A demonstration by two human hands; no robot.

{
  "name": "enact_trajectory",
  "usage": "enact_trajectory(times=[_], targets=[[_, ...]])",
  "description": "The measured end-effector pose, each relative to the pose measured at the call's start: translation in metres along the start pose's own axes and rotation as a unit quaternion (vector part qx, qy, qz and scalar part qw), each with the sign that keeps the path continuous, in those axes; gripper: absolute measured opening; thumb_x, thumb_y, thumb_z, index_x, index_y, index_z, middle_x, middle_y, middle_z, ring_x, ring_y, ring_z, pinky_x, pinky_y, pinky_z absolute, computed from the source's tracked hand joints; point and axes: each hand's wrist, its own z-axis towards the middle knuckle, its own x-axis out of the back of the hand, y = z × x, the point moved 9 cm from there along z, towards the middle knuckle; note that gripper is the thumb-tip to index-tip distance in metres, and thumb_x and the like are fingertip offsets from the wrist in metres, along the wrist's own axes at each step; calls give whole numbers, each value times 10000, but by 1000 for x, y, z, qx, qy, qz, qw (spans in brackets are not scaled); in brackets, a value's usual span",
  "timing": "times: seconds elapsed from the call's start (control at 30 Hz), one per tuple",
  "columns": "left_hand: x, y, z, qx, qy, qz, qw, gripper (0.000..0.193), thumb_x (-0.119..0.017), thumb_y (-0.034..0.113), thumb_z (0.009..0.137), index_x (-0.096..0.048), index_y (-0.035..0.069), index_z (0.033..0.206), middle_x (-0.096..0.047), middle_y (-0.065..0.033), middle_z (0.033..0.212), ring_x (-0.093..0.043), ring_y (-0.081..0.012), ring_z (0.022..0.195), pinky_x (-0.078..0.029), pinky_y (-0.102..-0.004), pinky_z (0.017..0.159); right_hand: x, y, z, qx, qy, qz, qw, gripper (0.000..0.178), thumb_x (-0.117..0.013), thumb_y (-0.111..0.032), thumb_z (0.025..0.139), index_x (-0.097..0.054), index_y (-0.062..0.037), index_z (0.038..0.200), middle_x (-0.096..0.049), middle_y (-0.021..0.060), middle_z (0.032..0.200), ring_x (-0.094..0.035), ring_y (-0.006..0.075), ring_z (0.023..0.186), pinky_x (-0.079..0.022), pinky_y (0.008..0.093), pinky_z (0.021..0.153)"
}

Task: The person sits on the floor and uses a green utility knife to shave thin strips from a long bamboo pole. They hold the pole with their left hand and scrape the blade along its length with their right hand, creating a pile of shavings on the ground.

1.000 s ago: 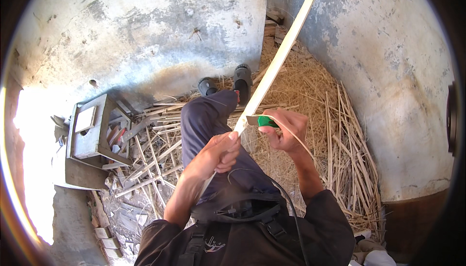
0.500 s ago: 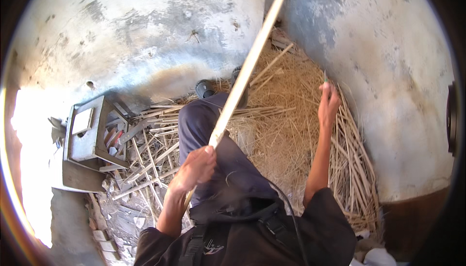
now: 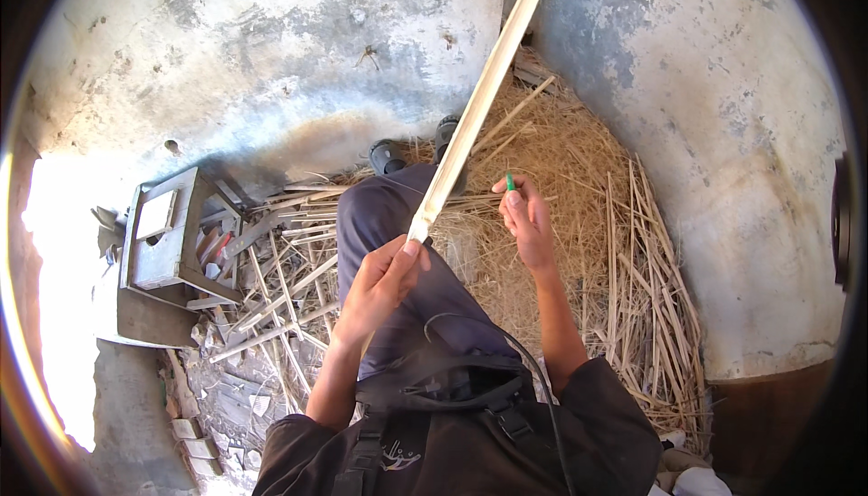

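Observation:
A long pale split stalk (image 3: 481,105) slants up and to the right, past the top edge of the picture. My left hand (image 3: 381,281) is closed round its lower part, in front of my left thigh. The stalk's face looks lengthwise grooved, and its surface is rough and whitish just above my fingers. To the right, over the straw, my right hand (image 3: 528,217) pinches a small green tool (image 3: 510,182). Only a short green piece of it shows, so its kind is unclear. The tool is apart from the stalk.
Straw and shavings (image 3: 565,188) cover the floor ahead. Many stalks (image 3: 646,288) lie along the right wall, and others (image 3: 280,297) lie crossed at the left. A wooden box-like stand (image 3: 172,238) is at far left. Stained walls (image 3: 271,53) close in the corner.
My right hand has moved left and a little down with the green tool, nearer the stalk. My left hand has moved slightly up and right, and the stalk's grooved face shows more clearly.

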Motion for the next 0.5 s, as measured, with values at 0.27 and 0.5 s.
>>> enact_trajectory(times=[0.27,0.5], targets=[[-14,14,-7,-25,10,48,998,447,-413,320,1183,-707,-15,1143,-364,85,658,-341,-38,601,-325,-251,562,-9,-81,-13,119,20,5,993,293,-721,-185,1026,-641,-33,1263,-607,-28,833,-510,30,681,-399,230,607],[-27,9,-8,-21,-48,88,995,466,-396,351,1183,-700,-2,1183,-417,63,694,-343,-24,577,-313,-227,518,-17,-80,-8,50,21,44,998,279,-778,-95,970,-716,40,1206,-777,97,998,-737,119,893,-548,254,743]])
